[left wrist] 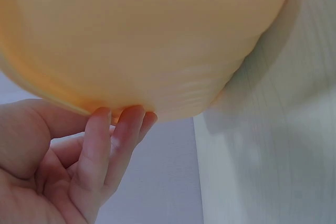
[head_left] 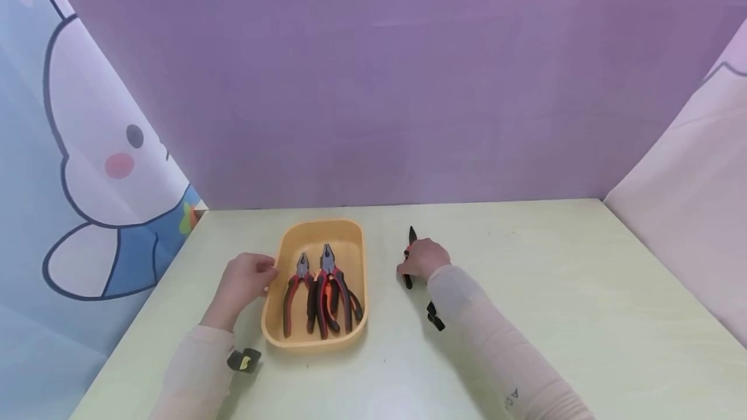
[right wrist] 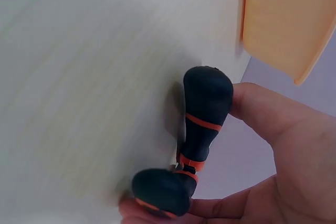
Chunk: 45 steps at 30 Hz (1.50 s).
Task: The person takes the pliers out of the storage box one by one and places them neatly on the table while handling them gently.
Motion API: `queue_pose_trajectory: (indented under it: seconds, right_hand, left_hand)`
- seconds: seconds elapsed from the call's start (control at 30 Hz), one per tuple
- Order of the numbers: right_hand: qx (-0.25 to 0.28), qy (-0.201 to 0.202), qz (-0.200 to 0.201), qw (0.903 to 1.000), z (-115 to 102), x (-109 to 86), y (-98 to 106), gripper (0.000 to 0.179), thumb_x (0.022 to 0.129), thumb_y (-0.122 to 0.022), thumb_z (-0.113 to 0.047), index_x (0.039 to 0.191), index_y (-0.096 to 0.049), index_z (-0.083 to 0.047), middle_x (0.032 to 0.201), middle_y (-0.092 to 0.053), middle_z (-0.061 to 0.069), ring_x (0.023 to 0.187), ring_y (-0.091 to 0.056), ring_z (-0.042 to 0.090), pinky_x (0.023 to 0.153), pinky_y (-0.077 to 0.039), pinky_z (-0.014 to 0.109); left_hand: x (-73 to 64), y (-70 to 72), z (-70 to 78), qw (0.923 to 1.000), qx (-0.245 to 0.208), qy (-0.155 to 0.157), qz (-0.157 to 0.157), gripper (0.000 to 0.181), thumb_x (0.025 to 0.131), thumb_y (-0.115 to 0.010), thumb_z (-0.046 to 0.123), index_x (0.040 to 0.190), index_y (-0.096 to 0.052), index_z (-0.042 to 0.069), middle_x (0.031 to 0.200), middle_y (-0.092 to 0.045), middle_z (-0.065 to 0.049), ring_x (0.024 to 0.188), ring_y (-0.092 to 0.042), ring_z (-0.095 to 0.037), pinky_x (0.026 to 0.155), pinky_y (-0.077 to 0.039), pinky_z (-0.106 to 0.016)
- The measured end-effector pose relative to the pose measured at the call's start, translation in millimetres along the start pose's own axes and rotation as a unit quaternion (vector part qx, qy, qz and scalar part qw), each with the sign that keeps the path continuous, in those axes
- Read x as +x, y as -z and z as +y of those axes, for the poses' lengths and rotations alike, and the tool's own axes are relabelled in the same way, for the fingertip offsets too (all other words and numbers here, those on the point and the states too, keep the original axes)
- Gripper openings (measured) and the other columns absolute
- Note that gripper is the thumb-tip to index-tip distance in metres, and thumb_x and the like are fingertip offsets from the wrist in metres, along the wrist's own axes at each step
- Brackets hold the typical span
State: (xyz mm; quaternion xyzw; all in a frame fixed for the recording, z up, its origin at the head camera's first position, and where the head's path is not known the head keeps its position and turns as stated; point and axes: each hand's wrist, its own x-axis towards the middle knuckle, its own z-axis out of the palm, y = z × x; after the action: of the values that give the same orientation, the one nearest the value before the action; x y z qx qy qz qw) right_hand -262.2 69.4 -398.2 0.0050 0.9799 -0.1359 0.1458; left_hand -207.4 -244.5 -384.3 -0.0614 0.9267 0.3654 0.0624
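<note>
A yellow plastic basket [head_left: 318, 233] stands left of centre on the table. My left hand [head_left: 244, 280] pinches its left rim, thumb on one side and fingers against the outer wall, as the left wrist view shows. Inside the basket lie several pliers [head_left: 288, 313] with red-and-black or orange-and-black handles, their heads toward the far end. To the right of the basket, my right hand [head_left: 427, 258] holds another pair of pliers [right wrist: 207, 93] by its black-and-orange handles, between thumb and fingers, close over the table. Its dark pointed tip faces away from me in the head view.
The pale wood-grain table [head_left: 554, 290] extends right of my right arm and meets a purple backdrop [head_left: 397, 83] at its far edge. A cartoon-printed cloth [head_left: 93, 199] hangs along the left side, and a pale pink one [head_left: 688, 167] along the right.
</note>
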Motion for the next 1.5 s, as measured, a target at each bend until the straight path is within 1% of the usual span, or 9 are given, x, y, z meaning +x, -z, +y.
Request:
queue_pose_trajectory:
  seconds: [0.27,0.47,0.63,0.8,0.87,1.0,1.07,1.23,1.5]
  right_hand:
    - [-0.018,0.006,0.010,0.9998,1,-0.1,-5,0.045,0.078,-0.068,-0.036,0.113,-0.067,-0.007,0.067,-0.054,0.000,0.050,-0.042,0.011,0.042,-0.032,0.022]
    - [-0.015,0.012,0.016,0.9997,2,-2.5,-6,0.047,0.078,-0.068,-0.035,0.116,-0.066,-0.009,0.068,-0.056,0.000,0.051,-0.042,0.012,0.041,-0.031,0.022]
    - [-0.028,0.011,0.013,0.9995,1,-4.9,-6,0.031,0.079,-0.067,-0.038,0.091,-0.069,-0.009,0.066,-0.053,0.000,0.052,-0.043,0.012,0.043,-0.031,0.022]
    - [-0.046,0.009,0.014,0.9988,0,-6.5,-5,0.035,0.080,-0.066,-0.042,0.063,-0.053,-0.013,0.062,-0.048,-0.001,0.052,-0.042,0.012,0.044,-0.030,0.022]
    - [-0.047,0.012,0.018,0.9987,0,-7.4,-5,0.036,0.080,-0.067,-0.044,0.067,-0.057,-0.012,0.062,-0.050,-0.001,0.052,-0.043,0.012,0.044,-0.031,0.023]
    - [-0.058,0.015,0.027,0.9979,-1,-9.0,-5,0.049,0.081,-0.065,-0.053,0.102,-0.069,-0.009,0.070,-0.060,0.001,0.053,-0.047,0.013,0.044,-0.033,0.023]
    - [-0.064,0.016,0.032,0.9973,-3,-10.1,-4,0.053,0.082,-0.062,-0.056,0.108,-0.069,-0.011,0.071,-0.062,0.002,0.052,-0.048,0.012,0.042,-0.034,0.023]
    - [-0.068,0.026,0.055,0.9958,-12,-16.3,6,0.050,0.087,-0.056,-0.055,0.067,-0.063,-0.010,0.057,-0.052,0.000,0.047,-0.047,0.012,0.039,-0.035,0.022]
    - [-0.048,0.073,0.066,0.9940,-33,-32.7,26,0.043,0.090,-0.057,-0.044,0.063,-0.054,-0.011,0.057,-0.047,0.000,0.049,-0.047,0.013,0.039,-0.038,0.024]
  left_hand:
    - [-1.9,-1.6,-2.7,0.9999,-0.005,-0.008,0.005,0.033,0.090,-0.056,0.006,0.119,-0.056,-0.012,0.116,-0.059,-0.031,0.084,-0.066,-0.027,0.064,-0.060,-0.032]
    - [-2.4,-0.1,-0.7,0.9997,0.002,-0.024,0.009,0.032,0.090,-0.056,0.004,0.117,-0.056,-0.013,0.115,-0.059,-0.031,0.086,-0.066,-0.030,0.063,-0.060,-0.033]
    - [-3.1,-0.5,-1.4,0.9997,0.005,-0.022,0.011,0.032,0.090,-0.056,0.004,0.117,-0.057,-0.013,0.116,-0.058,-0.032,0.088,-0.066,-0.032,0.062,-0.060,-0.033]
    - [-2.2,-0.3,-1.5,0.9996,0.006,-0.026,0.012,0.031,0.090,-0.056,0.004,0.116,-0.057,-0.014,0.114,-0.059,-0.031,0.084,-0.066,-0.029,0.061,-0.060,-0.033]
    - [-2.1,-0.4,-1.5,0.9996,0.006,-0.025,0.013,0.031,0.090,-0.056,0.004,0.115,-0.057,-0.014,0.114,-0.059,-0.032,0.083,-0.067,-0.029,0.061,-0.060,-0.033]
    - [-1.8,-1.7,-2.2,0.9997,0.002,-0.020,0.012,0.031,0.089,-0.056,0.004,0.116,-0.057,-0.013,0.115,-0.059,-0.032,0.083,-0.067,-0.028,0.062,-0.060,-0.033]
    - [-2.2,-2.3,-3.0,0.9997,0.000,-0.020,0.011,0.031,0.089,-0.057,0.004,0.115,-0.057,-0.013,0.114,-0.059,-0.031,0.082,-0.067,-0.028,0.061,-0.060,-0.033]
    - [-2.7,-3.3,-3.9,0.9998,-0.001,-0.019,0.010,0.030,0.090,-0.057,0.004,0.115,-0.058,-0.012,0.113,-0.060,-0.030,0.083,-0.066,-0.026,0.061,-0.060,-0.032]
    - [-2.3,-1.5,-1.5,0.9997,-0.004,-0.021,0.012,0.030,0.090,-0.057,0.004,0.115,-0.058,-0.012,0.113,-0.061,-0.030,0.082,-0.066,-0.026,0.062,-0.060,-0.032]
